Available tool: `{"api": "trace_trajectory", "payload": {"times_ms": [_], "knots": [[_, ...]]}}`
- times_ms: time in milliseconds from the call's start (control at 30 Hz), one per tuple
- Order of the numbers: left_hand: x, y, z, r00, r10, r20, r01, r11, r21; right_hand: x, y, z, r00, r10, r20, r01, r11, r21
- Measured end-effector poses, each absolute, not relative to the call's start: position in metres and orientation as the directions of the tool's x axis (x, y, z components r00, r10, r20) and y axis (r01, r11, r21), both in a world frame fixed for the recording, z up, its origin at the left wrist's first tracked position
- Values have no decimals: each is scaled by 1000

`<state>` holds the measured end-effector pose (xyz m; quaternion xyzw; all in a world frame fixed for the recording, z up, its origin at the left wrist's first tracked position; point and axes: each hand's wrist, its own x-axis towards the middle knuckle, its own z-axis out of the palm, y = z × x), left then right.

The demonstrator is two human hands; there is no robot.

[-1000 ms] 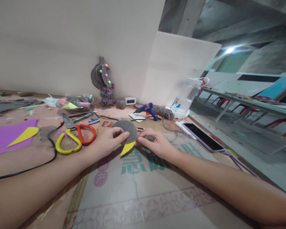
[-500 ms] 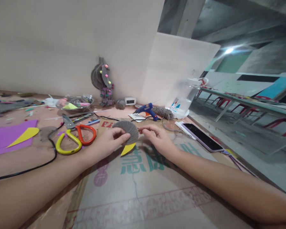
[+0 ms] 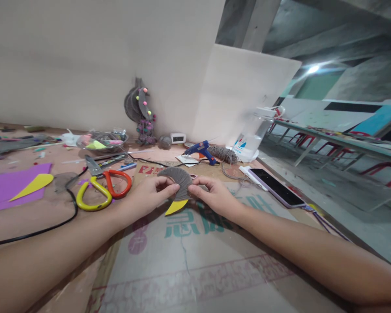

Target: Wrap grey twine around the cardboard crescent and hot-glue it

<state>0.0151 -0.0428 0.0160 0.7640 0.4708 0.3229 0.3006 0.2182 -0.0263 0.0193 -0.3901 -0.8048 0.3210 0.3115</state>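
Observation:
A crescent wrapped in grey yarn (image 3: 181,179) is held above the cardboard, its lower tip bare and yellow. My left hand (image 3: 154,191) pinches its inner edge between thumb and fingers. At the outer edge, my right hand (image 3: 213,193) has thumb and fingertips closed on the yarn. Grey yarn (image 3: 224,154) lies in a loose skein behind, with a strand trailing toward the phone. Beside it rests a blue glue gun (image 3: 200,150). Scissors (image 3: 104,187) with one yellow and one red handle lie left of my left hand.
Printed cardboard (image 3: 189,269) covers the work surface. At the right lies a phone (image 3: 276,187) near the table edge. A black cord (image 3: 74,208) runs along the left, by purple sheets (image 3: 16,191) and a yellow cutout (image 3: 35,186). A decorated grey hanging (image 3: 140,108) stands against the wall.
My right hand has closed onto the crescent's outer edge, where its fingers were apart from it before. The crescent has shifted slightly right and turned a little.

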Motion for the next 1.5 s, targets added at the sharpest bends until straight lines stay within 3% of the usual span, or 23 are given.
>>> {"api": "trace_trajectory", "payload": {"times_ms": [167, 400, 600, 700, 833, 967, 1133, 1267, 1500], "knots": [[16, -45, 18, 347, 901, 262, 518, -417, 747, 216, -32, 22, -471, 846, 250, 414, 463, -784], [15, -45, 21, 370, 901, 226, 513, -402, 758, 215, -27, 17, -470, 854, 223, 345, 411, -844], [15, -42, 17, 355, 921, 158, 292, -270, 917, 214, -28, 16, -492, 846, 205, 367, 415, -833], [13, -37, 10, 322, 939, 120, 184, -187, 965, 216, -25, 20, -536, 812, 232, 395, 484, -781], [12, -31, 2, 225, 962, 157, 181, -200, 963, 227, -5, 30, -531, 791, 304, 451, 568, -688], [15, -32, 2, 200, 970, 141, 137, -170, 976, 239, 19, 27, -600, 711, 368, 560, 701, -441], [16, -38, 6, 228, 963, 144, 118, -174, 978, 240, 22, 15, -709, 634, 309, 595, 773, -221], [14, -39, 8, 279, 949, 149, 216, -213, 953, 236, 15, 15, -620, 707, 340, 696, 696, -178], [13, -40, 10, 266, 960, 92, 257, -163, 953, 237, 16, 10, -642, 694, 325, 687, 709, -158]]}}
